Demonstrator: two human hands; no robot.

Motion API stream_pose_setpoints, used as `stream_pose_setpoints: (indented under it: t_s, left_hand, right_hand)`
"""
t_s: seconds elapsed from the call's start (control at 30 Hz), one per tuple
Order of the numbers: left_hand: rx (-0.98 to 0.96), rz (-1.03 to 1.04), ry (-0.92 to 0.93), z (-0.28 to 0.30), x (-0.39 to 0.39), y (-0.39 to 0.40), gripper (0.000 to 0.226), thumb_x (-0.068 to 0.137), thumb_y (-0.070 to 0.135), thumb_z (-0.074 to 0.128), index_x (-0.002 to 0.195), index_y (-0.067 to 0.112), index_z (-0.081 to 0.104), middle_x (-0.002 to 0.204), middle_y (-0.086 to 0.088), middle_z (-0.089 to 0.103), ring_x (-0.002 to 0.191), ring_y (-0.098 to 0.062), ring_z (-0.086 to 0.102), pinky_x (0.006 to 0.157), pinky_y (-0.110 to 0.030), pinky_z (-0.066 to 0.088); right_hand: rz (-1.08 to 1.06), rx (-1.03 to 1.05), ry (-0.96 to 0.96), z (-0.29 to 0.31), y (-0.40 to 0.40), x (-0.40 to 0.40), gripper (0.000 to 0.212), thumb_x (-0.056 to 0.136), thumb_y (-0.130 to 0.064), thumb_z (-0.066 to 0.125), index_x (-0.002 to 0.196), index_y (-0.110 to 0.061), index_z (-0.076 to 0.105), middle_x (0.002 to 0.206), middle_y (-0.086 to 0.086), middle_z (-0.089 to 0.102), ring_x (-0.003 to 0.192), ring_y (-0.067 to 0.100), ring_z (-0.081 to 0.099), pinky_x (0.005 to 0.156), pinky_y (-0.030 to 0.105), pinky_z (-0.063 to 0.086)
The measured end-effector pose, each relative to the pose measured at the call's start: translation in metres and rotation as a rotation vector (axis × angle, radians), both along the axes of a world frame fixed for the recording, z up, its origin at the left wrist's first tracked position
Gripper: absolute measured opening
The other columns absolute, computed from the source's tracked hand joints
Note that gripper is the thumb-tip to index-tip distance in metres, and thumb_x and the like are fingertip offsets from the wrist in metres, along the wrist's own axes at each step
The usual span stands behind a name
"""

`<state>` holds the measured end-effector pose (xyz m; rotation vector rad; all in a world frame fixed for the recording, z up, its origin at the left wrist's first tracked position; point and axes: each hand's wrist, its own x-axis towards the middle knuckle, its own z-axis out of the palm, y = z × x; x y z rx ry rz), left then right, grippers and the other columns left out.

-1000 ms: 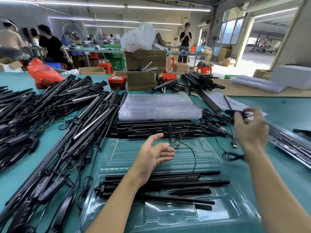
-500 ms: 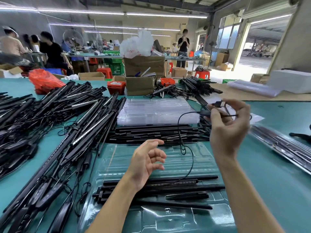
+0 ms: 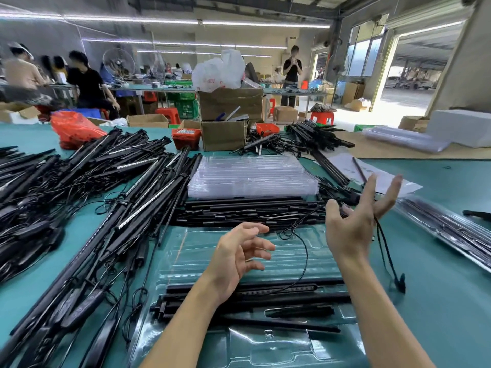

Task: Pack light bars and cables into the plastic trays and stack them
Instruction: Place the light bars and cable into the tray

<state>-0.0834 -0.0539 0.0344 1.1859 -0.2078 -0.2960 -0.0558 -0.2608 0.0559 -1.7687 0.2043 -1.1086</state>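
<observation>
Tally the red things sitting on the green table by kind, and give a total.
Red plastic bag: 1
Red bins: 2
Total: 3

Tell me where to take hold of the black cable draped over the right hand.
Probably pinch the cable on its loose arc over the tray, with the left hand coming from the left: that stretch curves free and lies nearest. The plug end hangs past the right hand, on the forearm's far side.
</observation>
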Motion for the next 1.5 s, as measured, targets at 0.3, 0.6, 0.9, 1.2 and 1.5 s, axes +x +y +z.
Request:
stream_pose_setpoints:
  t_s: [0.3, 0.6, 0.9, 1.2, 1.5]
  left_hand:
    - [0.05, 0.022, -0.042, 0.0, 0.001, -0.007, 0.026, 0.089, 0.027, 0.06, 0.103, 0.007, 0.069, 0.086, -0.019, 0.07, 0.067, -0.021, 0.064, 0.052, -0.027, 0.053]
    - [0.128, 0.121, 0.059, 0.023, 0.009, -0.025, 0.041, 0.095, 0.05, 0.059, 0.112, 0.013, 0.068, 0.1, -0.007, 0.077, 0.086, -0.023, 0.075, 0.061, -0.029, 0.056]
    - [-0.064, 0.316, 0.064, 0.037, 0.015, -0.025, 0.031, 0.088, 0.007, 0.072, 0.117, 0.011, 0.06, 0.092, -0.003, 0.077, 0.077, -0.016, 0.073, 0.06, -0.024, 0.054]
    - [-0.216, 0.211, -0.071, 0.063, 0.001, 0.001, 0.022, 0.085, -0.005, 0.065, 0.098, 0.013, 0.068, 0.103, -0.012, 0.075, 0.095, -0.029, 0.073, 0.069, -0.03, 0.06]
    - [-0.041, 0.027, 0.066, 0.05, -0.015, 0.026, 0.021, 0.094, 0.029, 0.06, 0.101, 0.009, 0.06, 0.114, -0.022, 0.072, 0.095, -0.035, 0.074, 0.062, -0.034, 0.062]
  right_hand:
    - [0.455, -0.012, -0.023, -0.01, 0.003, -0.006, 0.064, 0.09, 0.018, 0.044, 0.13, -0.03, 0.058, 0.119, -0.006, 0.069, 0.114, 0.009, 0.065, 0.078, 0.023, 0.057]
    - [0.739, -0.227, -0.006, -0.015, 0.037, -0.028, 0.084, 0.09, 0.004, 0.045, 0.156, -0.039, 0.016, 0.152, -0.009, 0.045, 0.133, 0.009, 0.053, 0.1, 0.031, 0.053]
    - [0.911, -0.419, 0.23, -0.02, 0.039, -0.045, 0.1, 0.089, -0.007, 0.053, 0.155, -0.051, -0.008, 0.164, -0.024, 0.01, 0.148, 0.001, 0.027, 0.116, 0.026, 0.034]
    - [0.609, 0.232, 0.186, -0.002, 0.016, -0.041, 0.022, 0.094, -0.032, 0.066, 0.114, -0.025, 0.063, 0.089, 0.003, 0.074, 0.064, 0.019, 0.069, 0.044, 0.025, 0.05]
    - [0.994, 0.471, 0.318, 0.018, -0.025, -0.041, 0.023, 0.088, -0.024, 0.063, 0.108, -0.018, 0.071, 0.066, 0.008, 0.061, 0.044, 0.018, 0.05, 0.04, 0.019, 0.031]
